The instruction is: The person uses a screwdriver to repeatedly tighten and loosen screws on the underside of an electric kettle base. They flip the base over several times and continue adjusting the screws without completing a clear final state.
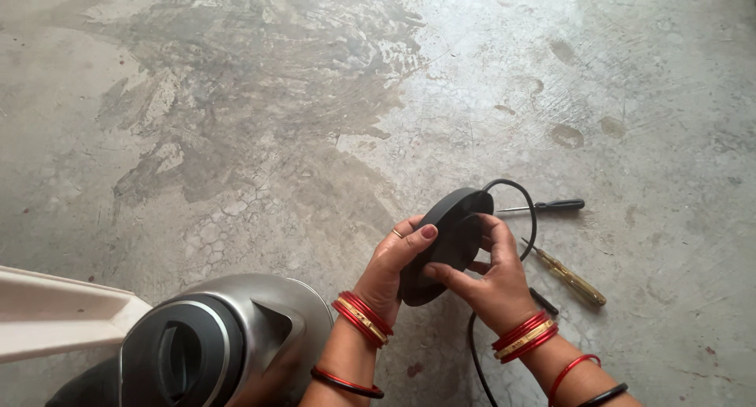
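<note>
Your fingers (426, 234) of the left hand (391, 269) are curled around the near edge of the black round base (446, 244), the thumb lying on its face. The fingers of your right hand (494, 285) close on the opposite side, thumb pressing the lower part of the disc and the other fingers wrapping behind the upper rim. So both hands are shut on this one thing, and neither has a free finger.

The base is held up in the air above the floor (236, 139), between your two hands, tilted so that its flat face looks toward the left and a little toward you. Its longer visible line runs from lower left to upper right. The black cord (526, 210) leaves the base at the top, makes a loop to the right, and comes down behind your right wrist.

The two screwdrivers lie on the floor to the right of the base: one with black handle (557, 205) just beyond the cord loop, one with yellow handle (573, 280) near your right hand. Your right hand is clearly the nearer one to both tools.

To the left, near your left forearm, the steel kettle (228, 340) stands on the floor, with a pale plastic object (63, 312) beside it.
</note>
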